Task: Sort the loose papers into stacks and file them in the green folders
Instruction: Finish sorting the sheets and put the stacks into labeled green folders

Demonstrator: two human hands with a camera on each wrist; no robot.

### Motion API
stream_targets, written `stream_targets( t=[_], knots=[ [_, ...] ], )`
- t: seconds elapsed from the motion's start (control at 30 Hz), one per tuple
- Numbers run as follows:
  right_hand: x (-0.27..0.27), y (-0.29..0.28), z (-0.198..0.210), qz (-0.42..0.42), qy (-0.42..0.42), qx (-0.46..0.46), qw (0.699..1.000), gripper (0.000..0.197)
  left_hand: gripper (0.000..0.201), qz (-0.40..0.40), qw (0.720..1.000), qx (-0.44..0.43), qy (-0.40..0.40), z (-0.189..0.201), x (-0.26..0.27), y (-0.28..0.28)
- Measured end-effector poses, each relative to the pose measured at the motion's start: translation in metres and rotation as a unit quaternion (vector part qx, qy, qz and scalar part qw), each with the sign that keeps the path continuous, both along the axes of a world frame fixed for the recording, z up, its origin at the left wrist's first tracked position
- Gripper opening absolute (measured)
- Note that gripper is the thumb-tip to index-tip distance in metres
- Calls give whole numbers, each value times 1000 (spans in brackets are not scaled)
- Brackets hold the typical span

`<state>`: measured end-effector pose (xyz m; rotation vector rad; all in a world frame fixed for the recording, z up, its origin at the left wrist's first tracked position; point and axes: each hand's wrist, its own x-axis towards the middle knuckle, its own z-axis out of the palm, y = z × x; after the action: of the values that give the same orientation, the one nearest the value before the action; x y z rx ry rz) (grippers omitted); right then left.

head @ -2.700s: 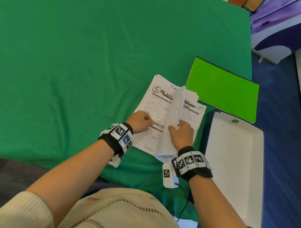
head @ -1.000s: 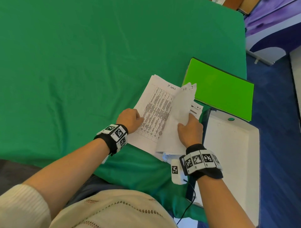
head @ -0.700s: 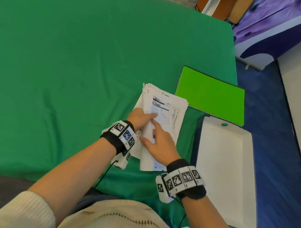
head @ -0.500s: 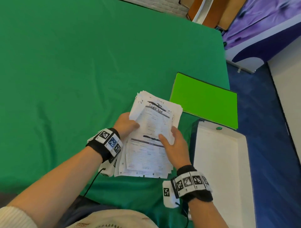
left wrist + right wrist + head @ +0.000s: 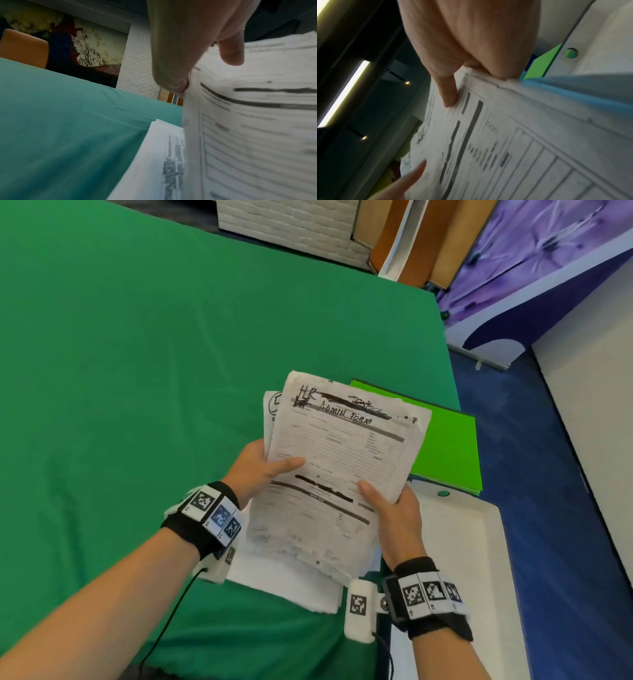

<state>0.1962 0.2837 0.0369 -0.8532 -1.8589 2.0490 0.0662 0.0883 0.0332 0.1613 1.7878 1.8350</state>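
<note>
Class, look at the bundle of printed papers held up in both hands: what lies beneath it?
Under the bundle of printed papers lie more white sheets on the green tablecloth. The bright green folder's near corner is covered.

The head camera looks steeply down from above my forearms, taking in the counter (image 5: pixel 144 344) across the left and middle of the frame and floor at the right. Each wrist camera sits very close under my palm, looking along it at the papers (image 5: pixel 329 474): the left wrist view faces over the counter toward a brick wall (image 5: pixel 137 65), the right tilts up at ceiling lights (image 5: pixel 342 94). All three views share the papers.
</note>
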Motion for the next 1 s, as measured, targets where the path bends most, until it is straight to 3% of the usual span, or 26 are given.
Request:
stream_targets(
  t=[0.1,0.23,0.37,0.47,0.6,0.73,0.8,0.87,0.93,1.0],
  knots=[
    [-9,-3,4,12,20,-6,1000,55,40,-8,1000,18,9,9,-4,16],
    [-16,2,16,-41,54,61,996,32,33,-4,998,51,28,25,-16,27],
    [-22,10,22,-49,133,83,986,37,36,39,990,111,79,39,-28,27],
    [-25,17,8,17,92,152,984,44,42,33,988,127,78,34,-35,29],
    [-32,17,-20,46,13,171,984,36,33,25,995,72,62,6,-41,33],
    [-52,25,-27,-19,-13,202,979,11,25,88,993,56,48,-7,-54,53],
    [-60,37,-19,-88,-3,204,975,12,33,100,993,65,26,-6,-66,71],
    [-63,56,-11,-146,2,209,967,22,40,89,996,15,27,-17,-83,93],
    [-60,78,-7,-202,-25,224,953,27,43,63,991,-112,24,-35,-101,114],
    [-52,100,-9,-243,-64,234,939,28,34,13,968,-246,38,-52,-114,131]
  ],
)
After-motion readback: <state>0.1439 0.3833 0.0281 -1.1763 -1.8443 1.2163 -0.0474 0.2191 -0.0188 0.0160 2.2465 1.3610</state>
